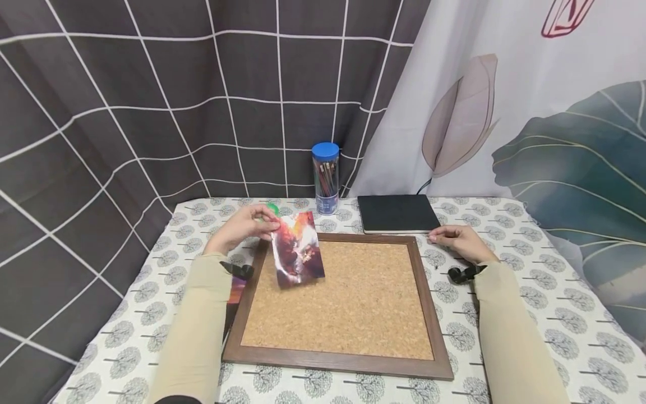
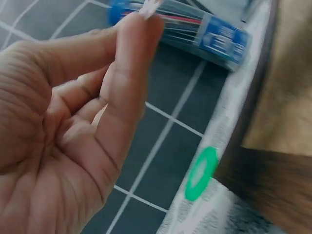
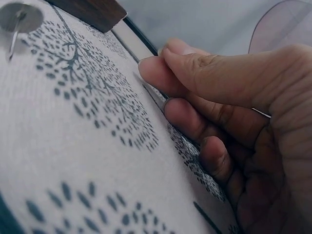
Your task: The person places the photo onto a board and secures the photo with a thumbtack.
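above the tree cloth (image 1: 460, 336) and board (image 1: 368, 308), the left hand (image 1: 244, 227) pinches a picture (image 1: 299, 252) at its four o'clock, long side twelve to six (the farther right hand (image 1: 461, 242) curls loosely, looks empty).

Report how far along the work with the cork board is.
Done: the cork board lies flat on the tablecloth, its visible cork bare. In hand: the left hand pinches a colourful print over the board's upper left. Left, it seems: fixing that print, perhaps with the metal pin lying right of the board; what looks like a second print, partly hidden, lies at its left edge.
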Available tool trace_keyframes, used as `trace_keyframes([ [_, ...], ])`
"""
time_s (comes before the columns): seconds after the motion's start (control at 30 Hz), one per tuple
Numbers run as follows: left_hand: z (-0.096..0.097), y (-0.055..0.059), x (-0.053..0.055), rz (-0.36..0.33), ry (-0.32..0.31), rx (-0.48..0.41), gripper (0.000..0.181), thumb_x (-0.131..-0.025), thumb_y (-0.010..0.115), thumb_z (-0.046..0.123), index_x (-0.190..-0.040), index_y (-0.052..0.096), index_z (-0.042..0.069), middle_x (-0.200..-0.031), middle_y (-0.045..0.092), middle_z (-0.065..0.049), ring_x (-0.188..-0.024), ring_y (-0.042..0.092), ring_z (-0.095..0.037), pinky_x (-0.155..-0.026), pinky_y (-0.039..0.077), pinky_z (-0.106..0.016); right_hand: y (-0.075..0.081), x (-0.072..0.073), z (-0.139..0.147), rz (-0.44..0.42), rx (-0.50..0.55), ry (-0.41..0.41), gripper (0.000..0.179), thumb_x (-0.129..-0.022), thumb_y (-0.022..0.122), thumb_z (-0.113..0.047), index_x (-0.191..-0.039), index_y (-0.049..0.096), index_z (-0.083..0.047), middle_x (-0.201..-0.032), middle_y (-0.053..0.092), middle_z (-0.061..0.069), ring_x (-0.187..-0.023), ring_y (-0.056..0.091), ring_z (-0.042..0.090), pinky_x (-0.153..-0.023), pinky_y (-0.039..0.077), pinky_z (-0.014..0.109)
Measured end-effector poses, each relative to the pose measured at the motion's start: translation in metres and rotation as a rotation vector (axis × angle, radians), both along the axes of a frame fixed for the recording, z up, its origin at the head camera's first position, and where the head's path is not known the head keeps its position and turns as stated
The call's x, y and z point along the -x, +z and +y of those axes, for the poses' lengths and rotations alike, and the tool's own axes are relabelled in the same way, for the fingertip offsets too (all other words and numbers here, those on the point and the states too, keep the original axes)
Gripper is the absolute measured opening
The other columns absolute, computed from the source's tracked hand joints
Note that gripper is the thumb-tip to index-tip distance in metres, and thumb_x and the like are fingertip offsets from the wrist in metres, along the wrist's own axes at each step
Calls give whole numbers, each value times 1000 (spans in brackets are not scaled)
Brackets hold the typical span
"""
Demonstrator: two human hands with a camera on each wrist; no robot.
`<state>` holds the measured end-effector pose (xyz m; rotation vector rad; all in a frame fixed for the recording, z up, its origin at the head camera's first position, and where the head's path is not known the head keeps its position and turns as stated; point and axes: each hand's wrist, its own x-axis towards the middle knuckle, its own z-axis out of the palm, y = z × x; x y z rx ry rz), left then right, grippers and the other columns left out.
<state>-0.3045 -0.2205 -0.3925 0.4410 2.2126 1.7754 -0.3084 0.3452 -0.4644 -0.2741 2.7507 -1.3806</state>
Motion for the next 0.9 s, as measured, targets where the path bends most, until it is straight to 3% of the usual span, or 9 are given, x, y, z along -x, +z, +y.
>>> trace_keyframes([
  [0.1, 10, -10, 2, -20, -78, 105, 20, -88, 73, -1, -104, 61, -6, -98, 64, -16, -78, 70, -25, -76, 59, -45, 0, 1, 1, 9, 4, 6, 36, -92, 74, -36, -113, 74, -6, -100, 76, 2, -91, 64, 9, -78, 45, 20],
  [0.27, 21, -25, 3, -27, -147, 248, 19, -87, 74, 0, -103, 65, -4, -89, 65, -11, -72, 66, -19, -70, 60, -35, -2, 2, 2, 7, -1, 24, 35, -94, 72, -32, -115, 72, -4, -101, 76, 3, -90, 65, 8, -78, 45, 18],
  [0.43, 26, -31, 2, 41, -165, 321, 20, -84, 78, 3, -102, 71, -1, -81, 64, -6, -69, 59, -15, -66, 53, -27, 3, 3, -1, -16, 28, 42, 33, -96, 71, -27, -116, 69, -1, -102, 75, 9, -89, 67, 13, -74, 47, 22],
  [0.57, 27, -30, 2, 97, -171, 383, 21, -82, 81, 9, -101, 73, 3, -81, 66, -6, -74, 59, -16, -74, 48, -30, 22, 0, -20, -22, 76, 115, 32, -96, 71, -28, -114, 69, -2, -101, 73, 17, -83, 67, 24, -68, 52, 32],
  [0.7, 28, -31, 3, 98, -189, 396, 22, -82, 82, 10, -101, 72, 3, -84, 65, -6, -80, 58, -18, -80, 46, -34, 45, -5, -49, 2, 109, 216, 28, -96, 71, -24, -111, 70, -1, -99, 70, 23, -83, 65, 32, -71, 54, 39],
  [0.9, 27, -34, 4, 87, -196, 424, 20, -84, 79, 10, -102, 71, 6, -84, 63, -3, -80, 58, -17, -81, 46, -34, 49, -6, -81, 25, 100, 273, 26, -95, 72, -23, -109, 72, -1, -98, 71, 22, -86, 65, 36, -73, 54, 39],
])
